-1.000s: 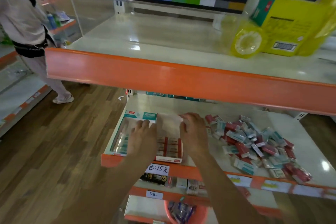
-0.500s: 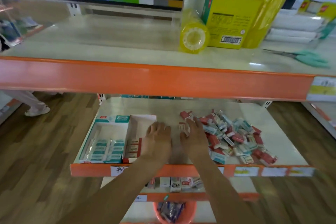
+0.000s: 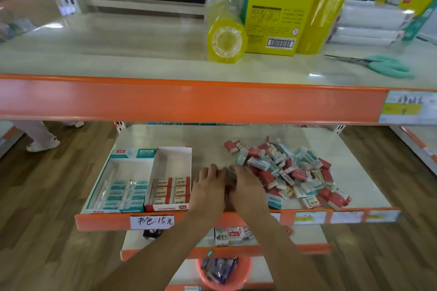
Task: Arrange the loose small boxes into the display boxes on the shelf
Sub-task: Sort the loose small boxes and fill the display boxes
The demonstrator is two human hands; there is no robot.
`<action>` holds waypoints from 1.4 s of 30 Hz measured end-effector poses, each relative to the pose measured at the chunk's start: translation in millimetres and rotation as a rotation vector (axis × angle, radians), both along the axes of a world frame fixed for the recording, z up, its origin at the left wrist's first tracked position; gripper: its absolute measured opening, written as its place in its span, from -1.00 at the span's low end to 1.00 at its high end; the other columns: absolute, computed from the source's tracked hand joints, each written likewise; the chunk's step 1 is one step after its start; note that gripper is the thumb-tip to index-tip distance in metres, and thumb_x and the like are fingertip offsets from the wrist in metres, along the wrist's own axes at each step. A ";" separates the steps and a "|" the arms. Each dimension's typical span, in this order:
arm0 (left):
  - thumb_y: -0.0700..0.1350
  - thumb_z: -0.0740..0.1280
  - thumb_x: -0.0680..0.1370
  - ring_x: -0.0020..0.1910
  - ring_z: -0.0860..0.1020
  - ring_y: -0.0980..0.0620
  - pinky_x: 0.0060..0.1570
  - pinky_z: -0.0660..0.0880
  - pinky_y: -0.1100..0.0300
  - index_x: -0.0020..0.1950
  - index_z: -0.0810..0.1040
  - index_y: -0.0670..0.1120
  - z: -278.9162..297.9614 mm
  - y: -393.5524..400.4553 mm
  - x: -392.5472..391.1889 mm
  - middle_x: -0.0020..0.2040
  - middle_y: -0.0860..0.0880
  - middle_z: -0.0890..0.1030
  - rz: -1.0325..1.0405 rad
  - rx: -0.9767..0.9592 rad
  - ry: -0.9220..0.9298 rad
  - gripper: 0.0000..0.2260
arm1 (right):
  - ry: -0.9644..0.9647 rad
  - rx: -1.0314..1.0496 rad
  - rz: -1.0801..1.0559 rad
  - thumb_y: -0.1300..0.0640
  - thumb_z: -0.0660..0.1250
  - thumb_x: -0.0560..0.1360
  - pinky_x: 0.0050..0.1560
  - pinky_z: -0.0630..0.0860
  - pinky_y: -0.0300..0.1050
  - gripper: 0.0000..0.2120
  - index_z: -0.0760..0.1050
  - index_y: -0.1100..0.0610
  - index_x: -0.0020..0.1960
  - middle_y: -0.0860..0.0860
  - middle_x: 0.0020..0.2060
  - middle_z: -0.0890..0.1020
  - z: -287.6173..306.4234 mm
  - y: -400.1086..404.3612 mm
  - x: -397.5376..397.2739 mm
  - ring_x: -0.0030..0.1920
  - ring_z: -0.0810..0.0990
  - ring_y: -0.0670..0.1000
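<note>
Hands side by side, left hand (image 3: 208, 188) and right hand (image 3: 246, 186), fingers curled over blurred small boxes (image 3: 293, 170), grip unclear.

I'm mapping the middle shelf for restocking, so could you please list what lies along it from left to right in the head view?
Teal-printed cardboard display box → red-and-white cardboard display box → left hand → right hand → heap of loose small red and teal boxes.

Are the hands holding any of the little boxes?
It cannot be told. Both the left hand and the right hand lie knuckles-up at the near edge of the loose pile, hiding whatever their fingers touch.
</note>
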State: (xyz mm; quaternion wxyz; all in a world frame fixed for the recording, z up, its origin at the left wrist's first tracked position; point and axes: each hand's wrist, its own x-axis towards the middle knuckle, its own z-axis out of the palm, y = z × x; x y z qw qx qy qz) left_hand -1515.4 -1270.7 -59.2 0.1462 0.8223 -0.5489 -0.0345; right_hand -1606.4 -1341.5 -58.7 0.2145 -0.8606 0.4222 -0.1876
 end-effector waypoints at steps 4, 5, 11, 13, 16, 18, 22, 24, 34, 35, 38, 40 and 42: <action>-0.17 0.26 0.47 0.10 0.36 -0.06 0.02 0.46 0.13 0.18 0.44 -0.05 -6.2 7.7 -4.2 0.14 -0.08 0.34 0.043 -0.039 0.054 -0.71 | 0.033 -0.020 -0.074 0.23 0.30 0.47 -0.16 0.54 -0.07 -0.54 0.40 0.06 0.36 0.05 0.24 0.42 -1.2 2.2 1.1 -0.02 0.61 0.11; -0.19 0.27 0.47 0.10 0.37 -0.06 0.01 0.47 0.14 0.18 0.46 -0.07 -6.7 7.4 -6.0 0.14 -0.08 0.34 0.056 -0.060 0.081 -0.72 | 0.066 -0.036 -0.069 0.23 0.28 0.49 -0.15 0.54 -0.07 -0.54 0.37 0.05 0.39 0.05 0.25 0.43 -1.5 2.4 1.8 0.00 0.61 0.10; -0.25 0.32 0.48 0.29 0.31 -0.02 0.23 0.38 0.19 0.29 0.38 -0.08 -10.6 11.1 -16.2 0.35 -0.06 0.26 0.143 -0.243 0.332 -0.61 | 0.131 -0.015 -0.049 0.12 0.30 0.52 -0.06 0.53 -0.08 -0.56 0.36 0.01 0.38 0.00 0.22 0.50 -1.9 -2.6 3.3 0.09 0.60 0.05; -0.26 0.28 0.52 0.30 0.35 0.00 0.26 0.40 0.16 0.35 0.32 -0.05 -10.5 14.2 -17.8 0.39 -0.04 0.25 0.153 -0.317 0.415 -0.58 | 0.127 -0.027 -0.020 0.08 0.33 0.50 -0.02 0.53 -0.09 -0.56 0.39 0.03 0.37 0.00 0.23 0.51 -3.3 -3.3 1.8 0.12 0.59 0.04; -0.33 0.22 0.53 0.16 0.49 0.05 0.09 0.43 0.34 0.36 0.32 -0.01 -9.2 15.8 -14.2 0.34 0.01 0.33 0.226 -0.403 0.529 -0.56 | 0.096 -0.006 0.000 0.09 0.35 0.49 0.06 0.50 -0.11 -0.55 0.40 0.01 0.37 -0.02 0.23 0.54 -3.6 -5.8 -1.1 0.17 0.56 0.01; -0.38 0.19 0.52 0.16 0.46 0.12 0.06 0.37 0.42 0.37 0.35 0.01 -10.8 15.5 -11.5 0.32 0.03 0.35 0.247 -0.413 0.555 -0.52 | 0.051 0.052 -0.001 0.07 0.36 0.48 0.08 0.48 -0.10 -0.53 0.40 0.01 0.37 -0.02 0.21 0.54 -2.2 -9.1 -3.4 0.16 0.55 0.01; -0.38 0.17 0.54 0.12 0.40 0.23 -0.01 0.30 0.56 0.35 0.37 0.06 -15.8 15.4 -11.3 0.31 0.05 0.37 0.216 -0.396 0.559 -0.53 | -0.094 0.153 -0.013 0.03 0.39 0.46 -0.01 0.44 -0.25 -0.63 0.49 0.03 0.24 -0.02 0.07 0.57 3.2 -17.9 -7.7 0.02 0.56 -0.06; -0.35 0.17 0.55 0.13 0.46 0.18 -0.02 0.34 0.52 0.35 0.38 0.06 -18.3 16.1 -11.5 0.31 0.05 0.40 0.186 -0.388 0.551 -0.56 | -0.192 0.212 -0.032 0.01 0.43 0.44 -0.21 0.37 -0.42 -0.80 0.51 0.01 0.01 -0.09 -0.17 0.58 5.8 -20.1 -11.3 -0.20 0.53 -0.21; -0.16 0.26 0.58 0.13 0.49 0.18 0.14 0.44 0.33 0.36 0.37 0.06 -20.3 20.5 -12.0 0.21 0.09 0.50 0.118 -0.402 0.563 -0.65 | -0.583 0.558 0.005 0.14 0.40 0.51 -0.29 0.56 -0.23 -0.85 0.61 -0.10 0.01 -0.05 -0.15 0.69 11.8 -22.5 -31.1 -0.20 0.70 -0.01; -0.17 0.28 0.57 0.15 0.47 0.16 0.16 0.44 0.29 0.36 0.37 0.06 -20.9 20.4 -11.8 0.21 0.09 0.50 0.108 -0.393 0.551 -0.63 | -0.585 0.584 0.010 0.15 0.44 0.48 -0.23 0.59 -0.21 -0.80 0.61 -0.10 0.04 -0.05 -0.11 0.69 12.0 -23.3 -32.6 -0.16 0.70 -0.02; -0.22 0.32 0.52 0.21 0.41 0.12 0.21 0.43 0.21 0.35 0.39 0.06 -22.6 20.0 -11.8 0.22 0.08 0.46 0.087 -0.364 0.505 -0.58 | -0.558 0.630 0.026 0.21 0.49 0.40 -0.08 0.59 -0.24 -0.65 0.60 -0.10 0.12 -0.13 -0.03 0.69 10.4 -24.5 -36.9 -0.04 0.67 -0.10; -0.24 0.34 0.50 0.22 0.40 0.11 0.23 0.42 0.20 0.34 0.41 0.06 -23.6 19.1 -11.4 0.22 0.07 0.46 0.099 -0.356 0.489 -0.56 | -0.558 0.630 0.042 0.27 0.48 0.41 -0.07 0.56 -0.31 -0.63 0.60 -0.09 0.13 -0.13 -0.01 0.69 10.3 -22.6 -38.7 -0.01 0.66 -0.13; -0.22 0.36 0.49 0.22 0.40 0.10 0.22 0.42 0.19 0.33 0.41 0.06 -24.1 18.2 -11.4 0.22 0.08 0.46 0.124 -0.346 0.487 -0.56 | -0.557 0.601 0.053 0.28 0.47 0.43 -0.06 0.55 -0.33 -0.63 0.60 -0.06 0.14 -0.10 0.02 0.68 9.8 -20.5 -40.0 0.00 0.66 -0.15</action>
